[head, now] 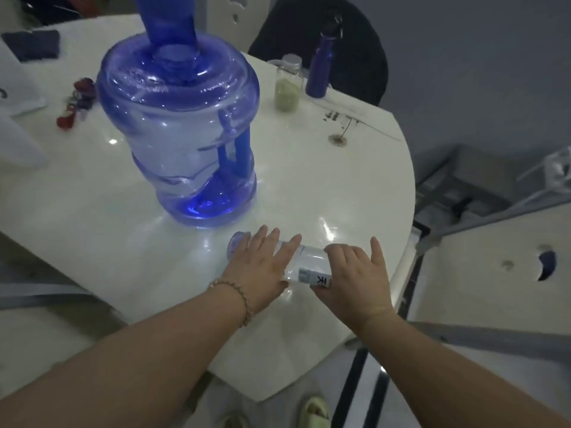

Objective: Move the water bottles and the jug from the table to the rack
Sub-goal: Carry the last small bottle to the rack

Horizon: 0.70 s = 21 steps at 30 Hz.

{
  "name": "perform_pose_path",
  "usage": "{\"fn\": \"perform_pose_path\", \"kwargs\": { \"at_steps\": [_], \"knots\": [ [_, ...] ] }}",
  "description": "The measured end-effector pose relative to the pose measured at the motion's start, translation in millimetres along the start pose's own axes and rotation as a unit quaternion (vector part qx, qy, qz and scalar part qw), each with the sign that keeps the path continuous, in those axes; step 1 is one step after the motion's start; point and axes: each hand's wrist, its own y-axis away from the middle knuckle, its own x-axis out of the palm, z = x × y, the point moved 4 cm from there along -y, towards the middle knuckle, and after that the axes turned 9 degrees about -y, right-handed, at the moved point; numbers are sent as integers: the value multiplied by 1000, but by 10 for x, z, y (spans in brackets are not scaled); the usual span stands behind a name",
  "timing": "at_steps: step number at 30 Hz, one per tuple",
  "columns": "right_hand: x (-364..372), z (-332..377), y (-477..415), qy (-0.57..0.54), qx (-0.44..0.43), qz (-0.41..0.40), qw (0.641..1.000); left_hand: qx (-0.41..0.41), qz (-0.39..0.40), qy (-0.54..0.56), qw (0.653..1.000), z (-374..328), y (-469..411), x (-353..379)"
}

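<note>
A big translucent blue jug [177, 131] with a blue pump on its neck stands upright in the middle of the white table [340, 186]. Near the table's front edge a clear water bottle [310, 263] with a blue cap and a white label lies on its side. My left hand [262, 267] rests flat over the bottle's cap end, fingers spread. My right hand [355, 273] curls around its labelled end, thumb up. A clear bottle with greenish contents [288, 83] and a dark blue metal bottle [323, 61] stand at the table's far right.
A dark chair back [349, 32] is behind the far bottles. Red and blue small items [75, 103] lie left of the jug, with papers and a dark cloth [34, 44] at the far left. A white cabinet or rack surface [494, 273] lies right of the table.
</note>
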Motion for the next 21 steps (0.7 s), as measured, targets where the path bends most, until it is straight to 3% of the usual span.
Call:
{"fn": "perform_pose_path", "kwargs": {
  "at_steps": [3, 11, 16, 21],
  "knots": [
    [178, 35, 200, -5, 25, 22, 999, 56, -52, -28, 997, -23, 58, 10],
    [492, 114, 281, -42, 2, 119, 992, 75, -14, -92, 993, -72, 25, 95],
    [73, -212, 305, -30, 5, 51, 998, 99, -50, -103, 988, -429, -96, -243],
    [-899, -1111, 493, -4, 20, -23, 1000, 202, -155, -120, 959, -1317, -608, -1194]
  ]
}}
